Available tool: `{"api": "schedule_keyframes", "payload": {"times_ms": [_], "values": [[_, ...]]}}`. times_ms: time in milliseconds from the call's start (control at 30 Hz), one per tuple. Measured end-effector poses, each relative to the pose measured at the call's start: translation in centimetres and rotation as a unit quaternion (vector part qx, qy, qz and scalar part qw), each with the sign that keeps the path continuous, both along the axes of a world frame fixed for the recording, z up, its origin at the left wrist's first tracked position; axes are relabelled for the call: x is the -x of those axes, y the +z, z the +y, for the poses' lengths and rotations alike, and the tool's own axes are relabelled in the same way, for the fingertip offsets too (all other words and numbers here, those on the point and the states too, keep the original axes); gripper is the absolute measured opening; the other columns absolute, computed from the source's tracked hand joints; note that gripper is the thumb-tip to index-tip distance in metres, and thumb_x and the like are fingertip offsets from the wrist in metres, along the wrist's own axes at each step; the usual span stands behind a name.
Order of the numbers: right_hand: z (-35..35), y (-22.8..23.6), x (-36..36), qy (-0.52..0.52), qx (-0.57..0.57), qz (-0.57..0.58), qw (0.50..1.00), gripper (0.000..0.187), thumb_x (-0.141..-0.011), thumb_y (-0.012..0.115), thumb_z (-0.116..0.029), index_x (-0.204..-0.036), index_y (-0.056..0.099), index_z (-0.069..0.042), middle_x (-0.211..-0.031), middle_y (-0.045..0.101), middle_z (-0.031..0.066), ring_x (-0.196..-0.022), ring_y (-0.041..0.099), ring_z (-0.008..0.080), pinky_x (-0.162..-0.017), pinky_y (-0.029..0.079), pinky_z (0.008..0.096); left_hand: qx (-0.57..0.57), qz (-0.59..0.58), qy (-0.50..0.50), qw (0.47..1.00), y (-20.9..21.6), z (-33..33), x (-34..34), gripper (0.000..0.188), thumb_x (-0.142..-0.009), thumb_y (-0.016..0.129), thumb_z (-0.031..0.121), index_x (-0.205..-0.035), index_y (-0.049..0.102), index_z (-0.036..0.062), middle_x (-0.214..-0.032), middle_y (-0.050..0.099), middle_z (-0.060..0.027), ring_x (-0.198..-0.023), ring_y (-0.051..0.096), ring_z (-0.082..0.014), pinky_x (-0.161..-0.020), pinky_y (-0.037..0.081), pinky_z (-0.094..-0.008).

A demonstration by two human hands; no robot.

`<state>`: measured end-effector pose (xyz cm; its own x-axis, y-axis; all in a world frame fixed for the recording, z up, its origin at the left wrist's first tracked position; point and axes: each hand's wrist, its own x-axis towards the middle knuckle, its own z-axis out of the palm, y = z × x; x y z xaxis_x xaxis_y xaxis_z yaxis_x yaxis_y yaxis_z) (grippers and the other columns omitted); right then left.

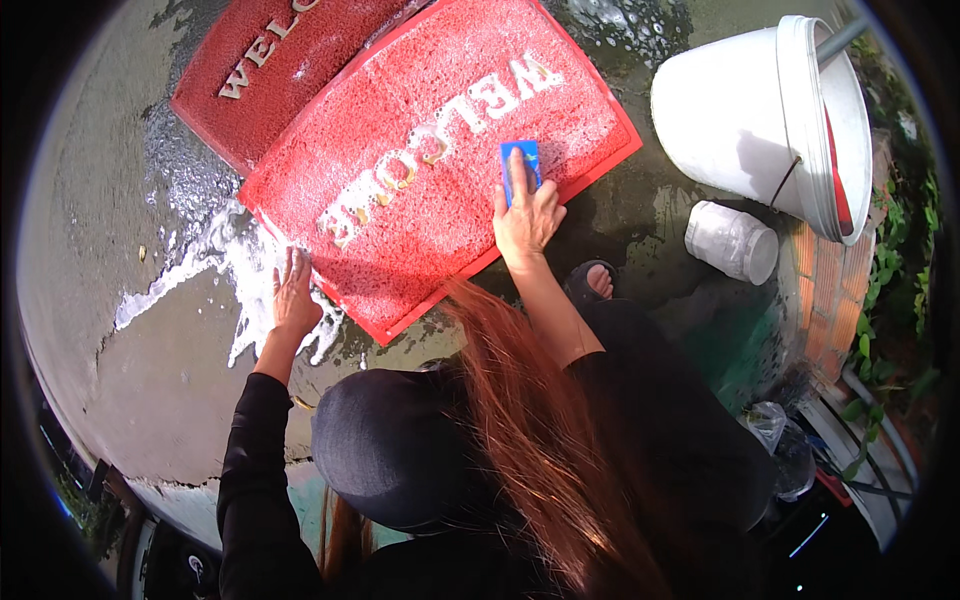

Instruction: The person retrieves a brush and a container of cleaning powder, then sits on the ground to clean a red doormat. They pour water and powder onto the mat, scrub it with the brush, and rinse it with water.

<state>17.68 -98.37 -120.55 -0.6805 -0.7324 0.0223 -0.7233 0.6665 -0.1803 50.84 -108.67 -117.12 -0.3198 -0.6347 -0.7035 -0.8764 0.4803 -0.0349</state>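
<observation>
A red doormat (400,110) with raised cream lettering lies on the wet concrete, streaked with white suds. My right hand (530,222) grips a blue scrub brush (519,158) and presses it on the mat's right half, with the index finger stretched along its top. The brush's underside is hidden. At the mat's lower left edge, my left hand (293,292) lies with its fingers stretched out, touching the edge beside a patch of foam (255,270).
A second red doormat (222,120) lies partly under the first, at the far left. To the right, a white bucket (730,110) lies tilted, with a small white tub (732,242) near it. Bricks (830,300) and plants edge the right side.
</observation>
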Motion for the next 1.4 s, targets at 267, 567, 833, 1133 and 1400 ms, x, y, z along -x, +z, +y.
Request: {"api": "schedule_keyframes", "payload": {"times_ms": [267, 567, 833, 1133, 1400], "values": [[0.3, -0.2, 1.2, 0.414, 0.054, -0.061, 0.907, 0.061, -0.078, 0.06, -0.028, -0.131, 0.035, -0.043, -0.082, 0.042, 0.0075, -0.076, 0.047, 0.0223, -0.069, 0.033, 0.0397, -0.011, -0.03, -0.015, 0.999, 1.4, -0.1, -0.4, 0.078, -0.064, 0.049, -0.001, -0.138, 0.026, 0.0077, -0.146, 0.018, -0.0091, -0.137, 0.008, -0.0212, -0.11, 0.01, -0.0421], [-0.2, 0.1, -8.6, 0.138, 0.003, -0.059, 0.989, 0.065, -0.076, 0.062, -0.033, -0.134, 0.032, -0.04, -0.086, 0.041, 0.0119, -0.076, 0.047, 0.0275, -0.067, 0.034, 0.041, 0.001, -0.004, -0.012, 1.0, 0.3, -0.1, 0.0, 0.076, -0.065, 0.049, -0.001, -0.137, 0.026, 0.006, -0.146, 0.019, -0.0083, -0.137, 0.008, -0.0199, -0.111, 0.011, -0.042], [1.3, -0.5, -8.3, 0.492, 0.047, -0.089, 0.865, 0.06, -0.079, 0.055, -0.025, -0.131, 0.033, -0.044, -0.084, 0.043, 0.0085, -0.079, 0.047, 0.0245, -0.068, 0.034, 0.0406, -0.006, 0.0, 0.003, 1.0, 0.2, 0.1, -1.1, 0.07, -0.07, 0.049, 0.001, -0.137, 0.029, 0.0098, -0.145, 0.022, -0.0061, -0.137, 0.009, -0.0195, -0.111, 0.009, -0.0422], [-12.1, 0.7, 3.7, -0.043, -0.102, -0.033, 0.993, 0.061, -0.083, 0.051, -0.048, -0.137, 0.023, -0.041, -0.095, 0.048, 0.02, -0.083, 0.054, 0.0318, -0.075, 0.036, 0.046, 0.004, 0.029, 0.015, 0.999, -0.1, 0.3, -1.0, 0.074, -0.066, 0.05, 0.001, -0.137, 0.027, 0.0054, -0.144, 0.023, -0.01, -0.137, 0.008, -0.021, -0.11, 0.01, -0.044], [-7.0, -0.7, -14.9, 0.423, 0.021, -0.092, 0.901, 0.064, -0.074, 0.063, -0.033, -0.132, 0.035, -0.04, -0.093, 0.046, 0.0142, -0.082, 0.05, 0.0282, -0.075, 0.033, 0.041, -0.055, -0.053, -0.011, 0.997, 0.3, -0.9, -0.2, 0.068, -0.069, 0.051, 0.005, -0.135, 0.033, 0.0115, -0.144, 0.024, -0.0079, -0.136, 0.013, -0.0227, -0.109, 0.013, -0.0457]]}}
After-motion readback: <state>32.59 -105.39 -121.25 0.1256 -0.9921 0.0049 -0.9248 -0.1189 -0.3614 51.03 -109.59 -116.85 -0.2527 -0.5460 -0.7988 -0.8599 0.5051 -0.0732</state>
